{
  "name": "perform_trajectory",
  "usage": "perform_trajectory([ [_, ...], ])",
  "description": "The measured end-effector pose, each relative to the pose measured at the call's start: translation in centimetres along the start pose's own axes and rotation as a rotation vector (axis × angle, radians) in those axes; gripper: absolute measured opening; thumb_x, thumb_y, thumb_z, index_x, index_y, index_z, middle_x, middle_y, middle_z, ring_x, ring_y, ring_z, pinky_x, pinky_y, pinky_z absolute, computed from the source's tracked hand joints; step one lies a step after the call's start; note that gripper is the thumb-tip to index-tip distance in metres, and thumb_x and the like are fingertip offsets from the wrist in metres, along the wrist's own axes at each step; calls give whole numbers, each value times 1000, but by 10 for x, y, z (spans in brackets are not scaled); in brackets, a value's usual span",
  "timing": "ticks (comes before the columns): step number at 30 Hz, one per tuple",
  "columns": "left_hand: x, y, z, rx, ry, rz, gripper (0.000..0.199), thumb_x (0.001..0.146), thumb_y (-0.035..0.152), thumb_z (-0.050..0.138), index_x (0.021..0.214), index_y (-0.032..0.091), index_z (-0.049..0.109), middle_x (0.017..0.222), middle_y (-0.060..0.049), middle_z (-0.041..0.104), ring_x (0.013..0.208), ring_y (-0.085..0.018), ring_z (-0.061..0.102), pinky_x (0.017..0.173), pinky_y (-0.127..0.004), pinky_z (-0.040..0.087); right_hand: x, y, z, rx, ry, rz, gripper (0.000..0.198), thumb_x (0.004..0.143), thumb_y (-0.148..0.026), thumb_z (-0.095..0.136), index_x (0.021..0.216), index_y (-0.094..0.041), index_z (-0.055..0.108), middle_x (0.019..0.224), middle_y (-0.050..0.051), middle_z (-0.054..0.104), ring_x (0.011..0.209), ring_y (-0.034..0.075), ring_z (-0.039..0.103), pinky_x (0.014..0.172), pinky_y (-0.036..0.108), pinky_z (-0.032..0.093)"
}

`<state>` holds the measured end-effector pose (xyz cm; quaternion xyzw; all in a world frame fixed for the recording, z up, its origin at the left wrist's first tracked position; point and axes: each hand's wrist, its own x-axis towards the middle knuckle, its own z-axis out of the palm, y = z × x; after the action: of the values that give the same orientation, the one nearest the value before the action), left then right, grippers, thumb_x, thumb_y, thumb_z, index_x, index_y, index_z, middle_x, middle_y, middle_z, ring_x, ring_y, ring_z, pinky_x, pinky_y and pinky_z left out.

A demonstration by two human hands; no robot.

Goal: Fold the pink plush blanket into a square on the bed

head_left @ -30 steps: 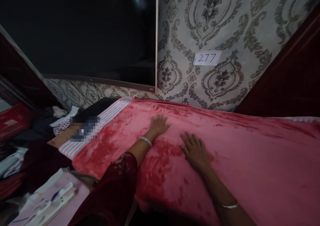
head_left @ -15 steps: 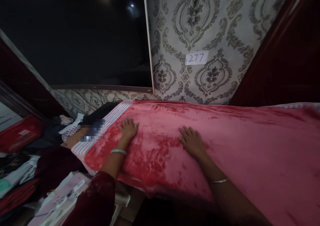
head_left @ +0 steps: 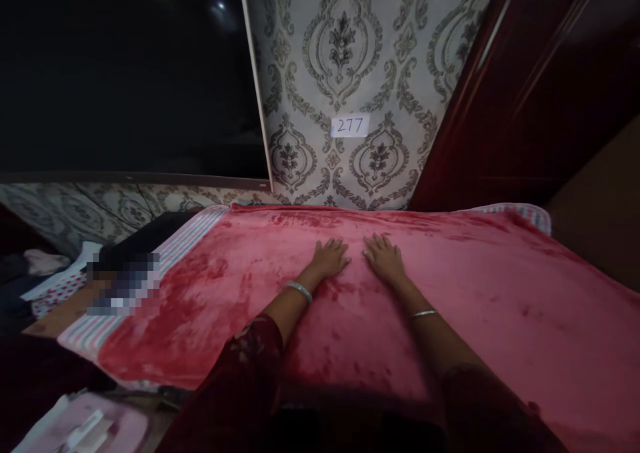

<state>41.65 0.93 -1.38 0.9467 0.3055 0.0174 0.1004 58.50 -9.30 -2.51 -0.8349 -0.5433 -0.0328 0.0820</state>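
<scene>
A plush red-pink blanket lies spread over a long surface against the wall. Both hands rest on it near its middle, close together. My left hand is palm down with the fingers spread, just left of centre. A short gap away, my right hand also presses flat on the fabric, fingers apart. Neither one grasps the cloth. Dark smears in the pile show around them. At its left end the blanket meets a striped cloth border, and more striped edging shows at the back right corner.
A large black screen hangs on the patterned wall, left of a paper marked 277. Dark red wooden panels stand at the right. A pink plastic item sits low at the left, and a polka-dot cloth lies farther back.
My left hand has slid right across the blanket, ending beside my right hand. My right hand stays flat on the cloth. The view has turned to the right.
</scene>
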Motion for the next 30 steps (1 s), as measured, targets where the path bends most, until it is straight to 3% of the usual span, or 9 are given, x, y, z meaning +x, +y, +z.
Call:
perform_trajectory([
  [4, 18, 7, 8, -7, 21, 4, 62, 102, 56, 36, 159, 33, 39, 171, -5, 28, 159, -29, 21, 127, -61, 14, 5, 11, 19, -31, -35, -17, 54, 109, -46, 30, 159, -32, 42, 168, 7, 35, 153, 30, 32, 118, 57, 32],
  [8, 15, -24, -1, 24, 67, -209, 65, 101, 58, 37, 159, 30, 41, 171, -7, 27, 159, -27, 21, 129, -52, 16, 6, 13, 24, -21, -50, -17, 56, 108, -47, 27, 160, -32, 42, 168, 8, 34, 154, 31, 31, 118, 59, 30],
  [11, -11, -75, -23, 56, 80, -440, 67, 102, 53, 35, 160, 21, 40, 170, -15, 26, 158, -33, 23, 126, -61, 17, 6, 14, 23, -10, -53, -24, 56, 108, -47, 27, 160, -31, 42, 168, 8, 34, 153, 32, 31, 118, 60, 30],
  [16, -89, -159, -51, 121, 149, -844, 69, 102, 47, 27, 158, 7, 37, 166, -27, 29, 155, -42, 25, 118, -72, 25, 5, 12, 18, 19, -96, -8, 56, 108, -46, 29, 160, -30, 41, 170, 8, 31, 155, 31, 28, 120, 58, 28],
  [19, -121, -185, -54, 141, 247, -1052, 75, 101, 53, 28, 155, 2, 39, 163, -32, 31, 153, -47, 26, 116, -71, 27, 5, 9, 13, 27, -116, 7, 56, 108, -46, 30, 161, -30, 40, 170, 7, 30, 155, 31, 27, 121, 57, 26],
  [21, -124, -187, -54, 120, 277, -1096, 79, 100, 55, 27, 152, -4, 38, 162, -37, 29, 152, -52, 25, 116, -74, 24, 4, 8, 11, 28, -120, 15, 55, 109, -45, 30, 161, -30, 40, 171, 6, 28, 156, 31, 26, 121, 56, 25],
  [24, -102, -165, -53, 84, 248, -923, 74, 101, 53, 29, 155, 4, 39, 166, -30, 28, 155, -46, 23, 120, -69, 22, 4, 7, 8, 21, -128, 19, 55, 108, -45, 31, 161, -30, 39, 171, 5, 27, 156, 30, 25, 122, 55, 25],
  [28, -48, -101, -40, 31, -6, -191, 69, 103, 51, 33, 163, 16, 31, 172, -17, 20, 160, -35, 14, 126, -62, 14, 5, 7, 10, 21, -123, 20, 56, 108, -46, 30, 161, -31, 39, 171, 5, 28, 156, 30, 25, 122, 55, 25],
  [30, -22, -73, -30, 10, -88, -31, 67, 102, 55, 40, 162, 28, 33, 172, -7, 23, 160, -28, 17, 128, -55, 15, 6, 8, 12, 19, -116, 17, 56, 108, -47, 30, 161, -31, 39, 171, 5, 29, 156, 30, 26, 121, 56, 26],
])
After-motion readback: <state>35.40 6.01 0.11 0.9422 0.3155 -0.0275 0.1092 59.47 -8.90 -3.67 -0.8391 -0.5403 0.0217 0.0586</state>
